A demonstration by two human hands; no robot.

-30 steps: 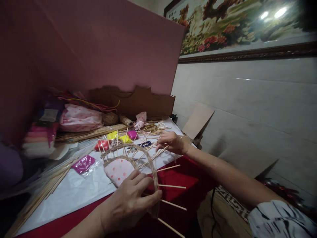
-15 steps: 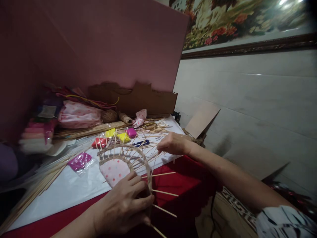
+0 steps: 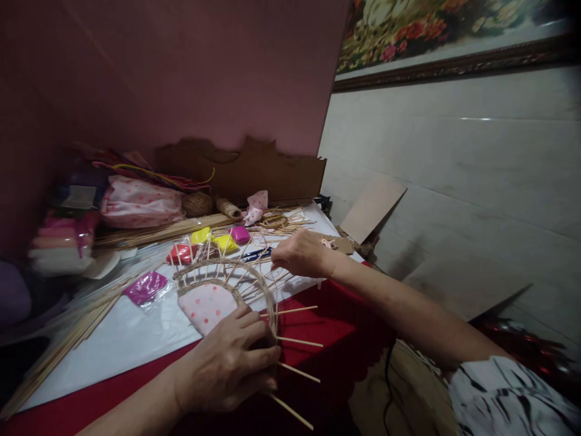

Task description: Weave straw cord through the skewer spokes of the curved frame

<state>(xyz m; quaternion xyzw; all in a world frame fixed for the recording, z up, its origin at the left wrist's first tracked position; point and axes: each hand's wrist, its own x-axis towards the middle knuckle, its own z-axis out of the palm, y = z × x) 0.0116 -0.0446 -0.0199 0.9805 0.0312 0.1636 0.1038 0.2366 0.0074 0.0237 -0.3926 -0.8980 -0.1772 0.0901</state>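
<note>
My left hand [image 3: 227, 357] is closed on the lower right of a round frame of wooden sticks and jute twine [image 3: 269, 303]. Its middle is white fabric [image 3: 206, 307] with pink dots, and twine runs in an arc round the sticks. Several stick ends [image 3: 297, 341] poke out to the right, past my fingers. My right hand [image 3: 299, 253] hovers just beyond the frame with its fingers pinched together; whatever they hold is hidden or too thin to name. Beside its fingertips lies a dark blue pen [image 3: 258, 254]. The part of the frame under my left hand is hidden.
Purple [image 3: 145, 287], yellow and red packets lie on the white sheet [image 3: 113, 354] over a red cloth [image 3: 336, 327]. Behind them are bundled sticks [image 3: 149, 233], a twine ball [image 3: 197, 204], a twine spool [image 3: 228, 208] and dotted fabric [image 3: 141, 203]. Torn cardboard [image 3: 245, 169] stands at the back.
My right hand has moved left and slightly up, closer to the frame and the pen. My left hand keeps its grip on the frame. The view has shifted slightly.
</note>
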